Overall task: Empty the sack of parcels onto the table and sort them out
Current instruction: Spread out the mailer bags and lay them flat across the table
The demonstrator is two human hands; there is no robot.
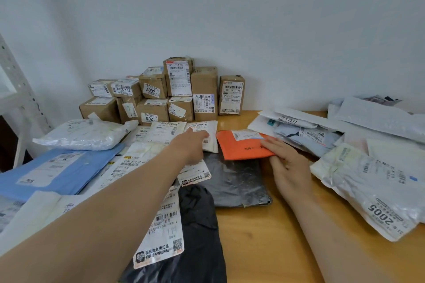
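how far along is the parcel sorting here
Partly done. Cardboard boxes are stacked against the wall and pale mailers are piled at the right. In hand: the left hand rests on a small white packet, the right hand touches the orange mailer. To do: the black bags, blue mailer and others lie mixed on the table. No sack is in view.

This is looking like a parcel sorting room or courier pick-up point. Taped cardboard boxes (161,96), each carrying a barcoded shipping label, are standing stacked against a bare white wall (230,18). In front of the stack, labelled plastic mailer bags (368,181) in white, blue, orange and black are lying spread over a wooden worktop (264,236). Left of the stack, a perforated metal shelving upright (16,80) is standing.
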